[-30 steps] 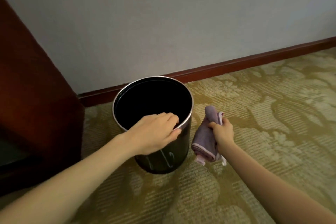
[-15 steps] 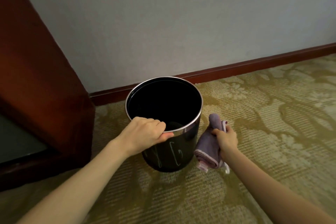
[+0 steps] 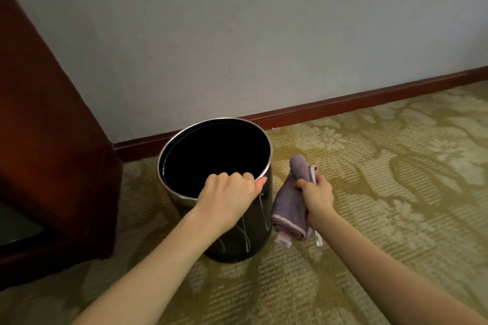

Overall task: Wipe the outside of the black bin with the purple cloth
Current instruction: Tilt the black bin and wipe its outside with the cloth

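The black bin (image 3: pixel 260 229) stands on the carpet near the wall, round, glossy, with a silver rim and thin pale lines on its side. My left hand (image 3: pixel 227 199) grips the near rim, fingers curled inside and thumb outside. My right hand (image 3: pixel 318 196) is shut on the folded purple cloth (image 3: pixel 289 206), which has a pink edge. The cloth hangs right beside the bin's right side, touching or almost touching it; I cannot tell which. The bin's inside is dark.
A dark red wooden cabinet (image 3: pixel 52 155) stands just left of the bin. A grey wall with a reddish baseboard (image 3: pixel 369 99) runs behind it. Patterned yellow-green carpet (image 3: pixel 396 179) stretches to the right and toward me.
My left hand has gone from resting over the rim to gripping it, then slid right along the near rim. The cloth in my right hand stays beside the bin's right side.
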Action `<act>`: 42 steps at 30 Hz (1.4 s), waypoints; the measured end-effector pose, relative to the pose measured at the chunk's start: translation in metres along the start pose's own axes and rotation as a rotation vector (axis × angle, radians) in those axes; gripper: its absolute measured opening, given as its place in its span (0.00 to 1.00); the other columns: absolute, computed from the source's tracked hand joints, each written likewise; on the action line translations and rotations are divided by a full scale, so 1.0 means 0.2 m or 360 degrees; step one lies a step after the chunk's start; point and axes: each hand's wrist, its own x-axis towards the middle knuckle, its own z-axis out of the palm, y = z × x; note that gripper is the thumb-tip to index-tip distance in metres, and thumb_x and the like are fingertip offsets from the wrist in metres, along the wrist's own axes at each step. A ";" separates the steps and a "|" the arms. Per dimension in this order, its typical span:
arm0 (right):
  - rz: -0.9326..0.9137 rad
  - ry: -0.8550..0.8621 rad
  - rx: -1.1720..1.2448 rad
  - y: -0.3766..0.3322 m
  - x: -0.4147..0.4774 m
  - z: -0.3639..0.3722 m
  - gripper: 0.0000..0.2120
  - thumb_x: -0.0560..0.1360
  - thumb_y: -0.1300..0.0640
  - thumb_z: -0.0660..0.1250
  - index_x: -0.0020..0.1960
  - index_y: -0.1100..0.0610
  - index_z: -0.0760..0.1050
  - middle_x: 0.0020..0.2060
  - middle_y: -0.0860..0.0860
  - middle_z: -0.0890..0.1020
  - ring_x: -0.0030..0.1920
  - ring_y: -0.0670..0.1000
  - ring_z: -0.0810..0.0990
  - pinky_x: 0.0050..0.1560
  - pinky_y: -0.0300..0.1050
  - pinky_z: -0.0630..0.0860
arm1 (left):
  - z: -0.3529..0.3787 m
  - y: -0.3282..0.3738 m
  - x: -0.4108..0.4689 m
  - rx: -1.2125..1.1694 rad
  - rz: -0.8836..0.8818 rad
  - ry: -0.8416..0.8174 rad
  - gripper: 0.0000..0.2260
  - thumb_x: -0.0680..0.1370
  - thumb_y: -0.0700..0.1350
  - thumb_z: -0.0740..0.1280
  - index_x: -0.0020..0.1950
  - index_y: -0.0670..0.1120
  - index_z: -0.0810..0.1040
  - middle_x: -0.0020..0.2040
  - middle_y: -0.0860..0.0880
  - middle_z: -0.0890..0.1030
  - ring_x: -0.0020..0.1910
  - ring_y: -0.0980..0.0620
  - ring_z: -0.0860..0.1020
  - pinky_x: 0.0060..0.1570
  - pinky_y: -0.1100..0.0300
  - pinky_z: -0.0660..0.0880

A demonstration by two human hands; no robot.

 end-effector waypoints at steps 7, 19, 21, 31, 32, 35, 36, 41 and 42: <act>-0.0063 -0.0068 0.0037 -0.11 0.08 0.11 0.12 0.68 0.61 0.67 0.52 0.58 0.75 0.45 0.57 0.80 0.45 0.58 0.78 0.46 0.54 0.76 | -0.03 -0.18 0.05 -0.0162 -0.0290 0.0055 0.17 0.80 0.49 0.46 0.55 0.47 0.73 0.40 0.47 0.74 0.42 0.43 0.79 0.32 0.55 0.67; -0.0181 -0.0321 0.0025 -0.28 0.05 0.41 0.17 0.67 0.60 0.68 0.56 0.56 0.75 0.48 0.57 0.81 0.49 0.57 0.80 0.53 0.60 0.77 | 0.03 -0.65 0.33 -0.0530 -0.0594 0.0019 0.21 0.81 0.55 0.48 0.36 0.43 0.65 0.39 0.41 0.71 0.44 0.35 0.74 0.40 0.50 0.67; -0.0175 -0.0340 0.0039 -0.32 0.02 0.44 0.18 0.67 0.60 0.67 0.57 0.56 0.74 0.49 0.57 0.81 0.50 0.57 0.79 0.54 0.59 0.77 | 0.05 -0.71 0.37 -0.0537 -0.0699 0.0028 0.23 0.81 0.56 0.48 0.42 0.40 0.72 0.42 0.38 0.73 0.47 0.34 0.74 0.42 0.49 0.66; -0.0841 -0.0206 -0.0351 -0.17 -0.39 0.63 0.27 0.72 0.60 0.65 0.69 0.55 0.61 0.60 0.53 0.67 0.52 0.56 0.73 0.45 0.47 0.68 | 0.14 -1.00 0.37 -0.0735 -0.1067 0.0027 0.22 0.81 0.54 0.54 0.36 0.39 0.69 0.45 0.30 0.77 0.43 0.35 0.73 0.43 0.47 0.68; -0.0895 -0.0185 -0.0444 -0.16 -0.39 0.64 0.27 0.73 0.59 0.66 0.69 0.54 0.60 0.60 0.53 0.66 0.51 0.56 0.74 0.43 0.45 0.67 | 0.14 -1.01 0.35 -0.0756 -0.1029 0.0050 0.22 0.80 0.54 0.55 0.33 0.40 0.65 0.42 0.30 0.76 0.39 0.37 0.71 0.40 0.49 0.66; -0.1055 -0.0165 -0.0627 -0.18 -0.35 0.68 0.27 0.71 0.58 0.67 0.67 0.51 0.62 0.59 0.53 0.67 0.48 0.57 0.76 0.40 0.43 0.65 | 0.13 -1.03 0.29 -0.0845 -0.0958 0.0075 0.24 0.80 0.53 0.56 0.29 0.39 0.64 0.33 0.36 0.72 0.36 0.39 0.70 0.36 0.53 0.60; -0.1090 -0.0170 -0.0648 -0.19 -0.33 0.68 0.26 0.71 0.57 0.67 0.66 0.51 0.63 0.59 0.53 0.68 0.48 0.58 0.76 0.39 0.43 0.65 | 0.12 -1.04 0.27 -0.0881 -0.0960 0.0074 0.24 0.80 0.54 0.56 0.30 0.38 0.67 0.34 0.38 0.72 0.37 0.38 0.72 0.36 0.53 0.60; -0.1172 -0.0170 -0.0746 -0.23 -0.18 0.70 0.23 0.69 0.57 0.69 0.63 0.52 0.68 0.55 0.55 0.72 0.46 0.58 0.76 0.39 0.44 0.64 | 0.09 -1.03 0.18 -0.0977 -0.0920 0.0120 0.26 0.79 0.57 0.57 0.32 0.36 0.71 0.33 0.38 0.74 0.35 0.39 0.73 0.36 0.50 0.66; -0.1143 -0.0172 -0.0760 -0.24 -0.14 0.71 0.21 0.69 0.56 0.69 0.61 0.52 0.69 0.53 0.54 0.72 0.46 0.58 0.75 0.39 0.45 0.64 | 0.09 -1.02 0.16 -0.0990 -0.0906 0.0138 0.26 0.79 0.57 0.57 0.31 0.38 0.69 0.32 0.39 0.73 0.35 0.39 0.73 0.35 0.50 0.65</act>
